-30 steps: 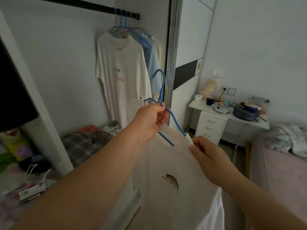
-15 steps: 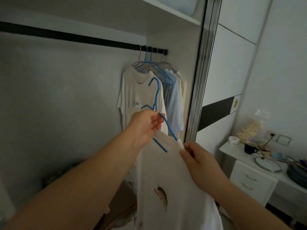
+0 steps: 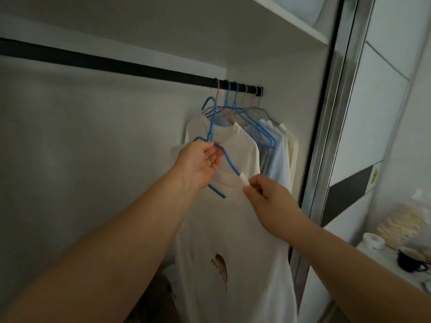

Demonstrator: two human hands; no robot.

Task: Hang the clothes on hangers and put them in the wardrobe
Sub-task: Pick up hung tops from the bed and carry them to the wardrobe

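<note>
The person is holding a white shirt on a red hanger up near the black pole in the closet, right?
Not quite: the hanger is blue, not red, as the head view shows. The left hand grips it, the white shirt hangs on it, near the black pole.

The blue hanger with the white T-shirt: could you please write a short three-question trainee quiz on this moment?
1. True or false: the blue hanger already hangs on the black rail.
2. Which hand grips the hanger just below its hook: A left hand, B right hand?
3. Fill in: the right hand pinches the white T-shirt at the hanger's ___ end cap.

Key: 1 false; 2 A; 3 white.
</note>
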